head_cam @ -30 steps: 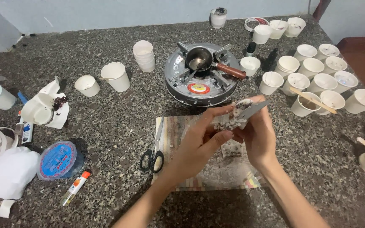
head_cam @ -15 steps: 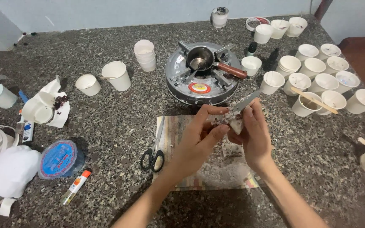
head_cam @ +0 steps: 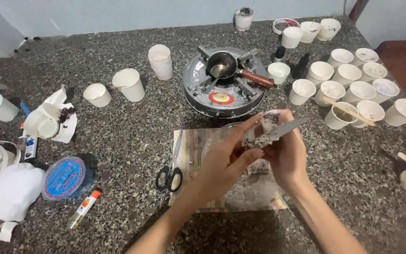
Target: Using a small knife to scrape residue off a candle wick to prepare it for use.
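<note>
Two hands meet over the middle of the speckled stone worktop [head_cam: 128, 141], and the head camera, the only view here, looks straight down on them. The left hand [head_cam: 222, 160] has its grip closed around a whitish crumbly lump [head_cam: 258, 136], thumb and fingers pinching it from the near side. The right hand [head_cam: 285, 155] is clenched on a flat grey blade [head_cam: 285, 129], which lies across the top of the lump and points up and to the right. The lump is held in the air above a striped mat [head_cam: 191, 146] that is dusted with pale crumbs, just in front of the small round stove [head_cam: 224, 91].

On the stove sits a little metal pot with a brown handle [head_cam: 224, 66]. A pair of black-handled scissors [head_cam: 169, 178] lies at the mat's left edge. To the right stands a crowd of white paper cups [head_cam: 353, 84], one with a wooden stick [head_cam: 348, 112] laid across it; more cups stand apart to the left, near a blue roll of tape [head_cam: 64, 178] and a glue stick [head_cam: 84, 208].

My worry, watching this, is the blade: its edge runs close by the left fingertips, and a slip off the crumbly surface could catch them. The lump also looks brittle, so a hard press might break it and scatter bits past the mat. The cups on the right stand near that elbow and could be knocked.
</note>
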